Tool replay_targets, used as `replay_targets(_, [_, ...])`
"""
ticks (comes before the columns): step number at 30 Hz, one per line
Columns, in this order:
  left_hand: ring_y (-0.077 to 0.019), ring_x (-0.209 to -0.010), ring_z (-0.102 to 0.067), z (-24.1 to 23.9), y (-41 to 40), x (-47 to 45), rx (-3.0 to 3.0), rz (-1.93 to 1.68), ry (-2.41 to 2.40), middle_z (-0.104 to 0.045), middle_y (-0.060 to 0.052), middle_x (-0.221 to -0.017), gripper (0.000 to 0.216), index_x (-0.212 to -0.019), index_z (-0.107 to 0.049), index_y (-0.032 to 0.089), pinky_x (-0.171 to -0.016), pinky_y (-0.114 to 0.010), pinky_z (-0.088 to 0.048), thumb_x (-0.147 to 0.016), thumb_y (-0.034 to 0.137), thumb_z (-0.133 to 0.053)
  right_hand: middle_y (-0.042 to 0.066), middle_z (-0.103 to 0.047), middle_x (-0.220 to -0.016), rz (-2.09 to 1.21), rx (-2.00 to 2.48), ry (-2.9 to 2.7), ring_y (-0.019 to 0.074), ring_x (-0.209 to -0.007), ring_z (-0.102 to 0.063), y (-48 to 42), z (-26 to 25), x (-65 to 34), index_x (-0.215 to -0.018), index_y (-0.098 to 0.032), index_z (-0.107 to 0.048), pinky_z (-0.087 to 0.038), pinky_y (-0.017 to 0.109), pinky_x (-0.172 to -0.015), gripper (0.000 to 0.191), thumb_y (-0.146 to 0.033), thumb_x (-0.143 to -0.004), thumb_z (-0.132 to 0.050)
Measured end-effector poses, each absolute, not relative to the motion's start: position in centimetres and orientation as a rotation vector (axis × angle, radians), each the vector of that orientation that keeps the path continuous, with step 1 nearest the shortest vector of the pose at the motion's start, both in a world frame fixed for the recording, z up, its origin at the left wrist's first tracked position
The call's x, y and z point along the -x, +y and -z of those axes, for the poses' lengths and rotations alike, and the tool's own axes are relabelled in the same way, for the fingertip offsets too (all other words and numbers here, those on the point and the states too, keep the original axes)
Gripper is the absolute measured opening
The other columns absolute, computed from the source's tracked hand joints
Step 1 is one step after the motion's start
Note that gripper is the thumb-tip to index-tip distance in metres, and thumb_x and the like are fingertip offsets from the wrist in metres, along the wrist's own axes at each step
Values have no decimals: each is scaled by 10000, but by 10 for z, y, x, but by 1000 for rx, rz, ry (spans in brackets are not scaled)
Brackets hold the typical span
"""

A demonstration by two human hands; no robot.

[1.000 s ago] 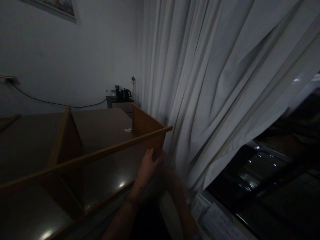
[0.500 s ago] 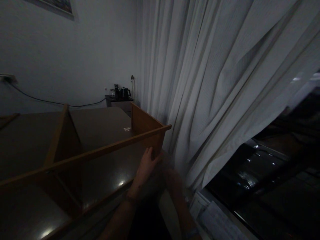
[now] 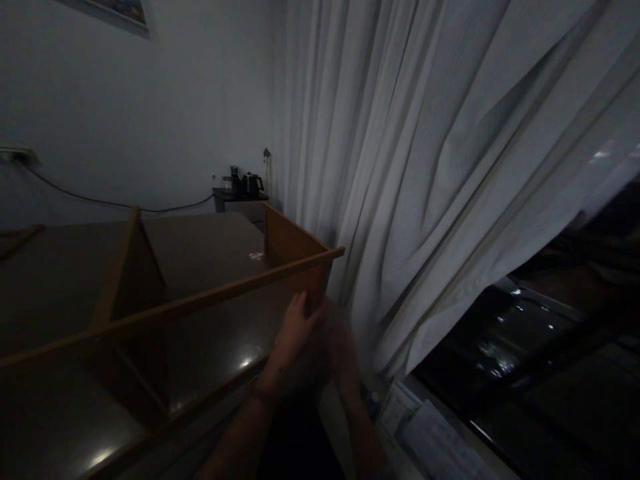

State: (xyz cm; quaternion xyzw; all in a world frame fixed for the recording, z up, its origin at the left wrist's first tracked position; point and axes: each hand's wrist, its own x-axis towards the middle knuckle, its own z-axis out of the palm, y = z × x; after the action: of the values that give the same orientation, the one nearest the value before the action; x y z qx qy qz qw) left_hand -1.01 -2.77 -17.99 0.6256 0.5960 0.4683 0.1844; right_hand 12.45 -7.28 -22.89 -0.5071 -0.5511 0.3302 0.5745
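Observation:
A brown wooden shelf unit (image 3: 220, 295), with a long rail and upright cross boards, rests on a dark glossy tabletop (image 3: 200, 243). At its right end, my left hand (image 3: 295, 327) is closed around the lower part of the end board (image 3: 314, 277), fingers on the inner face and thumb towards the outer edge. My right hand (image 3: 341, 343) is raised just outside that board, close to the left thumb. Dim light and blur hide its fingertips, so I cannot make out whether it holds anything.
White curtains (image 3: 390, 167) hang close on the right. Behind the table, a small cabinet (image 3: 245, 208) carries a black kettle (image 3: 251, 183). A dark cable (image 3: 100, 201) runs along the wall. Papers (image 3: 440, 437) lie low at the right, beside a dark reflective window (image 3: 500, 360).
My right hand has moved up and slightly left, nearer the end board and my left hand. The left hand keeps its place on the board.

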Motion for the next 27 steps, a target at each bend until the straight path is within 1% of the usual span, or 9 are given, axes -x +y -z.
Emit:
replay_targets(3, [-260,-1129,-563,178,-28,10,-1754,-1328,1664,-575,-131,-1205,535,-1197,-542,165,-958,-367,-448,-836,561,-541,64,-704,-754,-904,1161,-1267,190,-653,-658,-69,232,-122,-1172,-155,-617,-510,290,-616,538,-570,-880,-437])
replay_targets(6, [-266,-1145,-559,179,-29,10,-1753,-1314,1664,-567,-136,-1224,551,-1215,-534,158,-970,-379,-446,-839,561,-535,70,-710,-776,-900,1166,-1272,197,-680,-665,-69,235,-121,-1073,-155,-652,-517,296,-630,480,-546,-885,-445])
replay_targets(11, [-280,-1223,-514,182,-27,10,-1749,-1304,1688,-527,-152,-1303,642,-1297,-479,132,-1027,-393,-417,-829,565,-549,100,-705,-989,-565,1237,-1507,211,-889,-660,-80,235,-128,-1039,-174,-665,-514,326,-804,353,-412,-935,-427])
replay_targets(13, [-280,-1227,-512,182,-26,10,-1747,-1302,1684,-525,-155,-1308,645,-1298,-480,129,-1032,-393,-415,-829,566,-549,103,-695,-1019,-396,1247,-1670,214,-934,-640,-83,234,-133,-1056,-183,-668,-498,343,-853,331,-361,-953,-408])
replay_targets(16, [-275,-1186,-540,181,-27,10,-1743,-1304,1665,-543,-153,-1275,623,-1273,-499,126,-999,-386,-442,-830,560,-551,88,-696,-982,-193,1215,-1894,207,-904,-625,-82,233,-141,-1072,-204,-663,-500,340,-836,305,-317,-970,-399])
replay_targets(20, [-256,-1129,-574,178,-28,9,-1741,-1325,1669,-574,-134,-1214,583,-1255,-513,137,-953,-362,-471,-834,537,-560,76,-700,-977,-45,1171,-2029,215,-918,-615,-78,235,-148,-1078,-215,-650,-502,348,-830,273,-331,-968,-429])
replay_targets(23, [-261,-1133,-575,179,-28,10,-1751,-1318,1679,-578,-139,-1218,580,-1249,-520,138,-951,-364,-469,-830,537,-564,75,-704,-938,-80,1180,-2009,216,-891,-622,-75,237,-147,-1034,-222,-663,-496,358,-830,308,-332,-982,-379])
replay_targets(25, [-265,-1149,-569,181,-27,10,-1760,-1325,1680,-575,-145,-1233,582,-1252,-519,141,-962,-367,-461,-828,537,-567,84,-699,-920,-204,1217,-1883,213,-869,-631,-74,239,-141,-987,-213,-668,-494,352,-815,346,-350,-983,-350])
replay_targets(27, [-268,-1173,-556,182,-27,10,-1769,-1341,1683,-568,-147,-1255,578,-1265,-511,149,-977,-371,-451,-830,525,-566,88,-692,-898,-404,1242,-1651,203,-825,-642,-71,241,-134,-1022,-198,-651,-504,326,-755,366,-395,-973,-346])
